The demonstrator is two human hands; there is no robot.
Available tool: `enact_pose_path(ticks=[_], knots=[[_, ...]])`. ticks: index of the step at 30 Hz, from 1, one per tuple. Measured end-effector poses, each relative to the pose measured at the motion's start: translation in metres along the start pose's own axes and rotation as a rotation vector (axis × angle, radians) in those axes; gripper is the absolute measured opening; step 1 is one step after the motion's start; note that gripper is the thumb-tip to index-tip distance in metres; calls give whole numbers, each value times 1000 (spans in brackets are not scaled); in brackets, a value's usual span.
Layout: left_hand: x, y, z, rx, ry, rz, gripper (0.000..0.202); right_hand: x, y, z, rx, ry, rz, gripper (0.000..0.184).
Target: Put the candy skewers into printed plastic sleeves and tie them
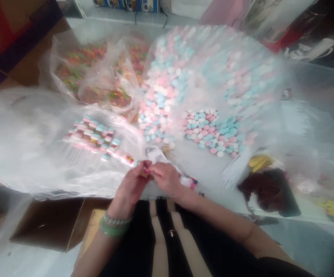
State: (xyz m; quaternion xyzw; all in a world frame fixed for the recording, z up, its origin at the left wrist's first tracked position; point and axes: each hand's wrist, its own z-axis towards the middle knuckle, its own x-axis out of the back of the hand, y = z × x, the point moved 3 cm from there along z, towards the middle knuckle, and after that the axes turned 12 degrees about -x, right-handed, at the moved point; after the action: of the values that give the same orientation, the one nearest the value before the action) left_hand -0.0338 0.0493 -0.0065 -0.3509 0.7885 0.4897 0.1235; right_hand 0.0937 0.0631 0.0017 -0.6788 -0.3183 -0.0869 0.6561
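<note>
My left hand point(132, 182), with a green bangle and a bead bracelet at its wrist, is closed in a pinch. Its fingers touch the near end of a candy skewer point(123, 156) that runs up and left from them. My right hand point(167, 179) meets the left one, fingertips pinched at a small pink and orange piece, blurred and partly hidden. Further left, a pile of candy skewers point(90, 132) in pink, white and blue lies on clear plastic. Loose pink, blue and white round candies point(204, 129) spread beyond my hands.
A clear bag of colourful gummies point(97, 73) lies at the back left. White sticks point(231, 169), yellow strips point(259, 162) and a dark brown cloth-like item point(262, 188) are on the right. An open cardboard box point(48, 223) stands below the table's left edge.
</note>
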Motion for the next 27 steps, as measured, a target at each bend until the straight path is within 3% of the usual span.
enact_pose_path(ticks=[6, 10, 12, 15, 17, 20, 22, 25, 27], knots=[[-3, -9, 3, 13, 111, -29, 22, -3, -27, -13, 175, 76, -323, 28], [-12, -12, -2, 78, 23, -70, 19, -2, -21, 0, -169, -24, 67, 20], [-13, -12, -6, 73, -88, -71, 28, -5, -14, 5, -321, -64, 241, 18], [-7, -9, -11, 20, -201, 55, 45, -9, -4, 5, -435, -125, 372, 17], [1, -4, -11, -73, -170, 204, 40, -8, 1, 1, -457, -114, 421, 14], [6, 6, -12, -226, -74, 369, 34, 5, 2, -3, -378, 42, 420, 3], [1, 6, -13, -175, -157, 439, 37, 10, 0, -1, -320, 20, 517, 17], [-8, -4, -16, 13, -322, 519, 40, 3, -1, 6, -351, -165, 856, 21], [-8, -9, -16, -15, -248, 622, 38, 0, 2, 11, -419, -54, 1010, 22]])
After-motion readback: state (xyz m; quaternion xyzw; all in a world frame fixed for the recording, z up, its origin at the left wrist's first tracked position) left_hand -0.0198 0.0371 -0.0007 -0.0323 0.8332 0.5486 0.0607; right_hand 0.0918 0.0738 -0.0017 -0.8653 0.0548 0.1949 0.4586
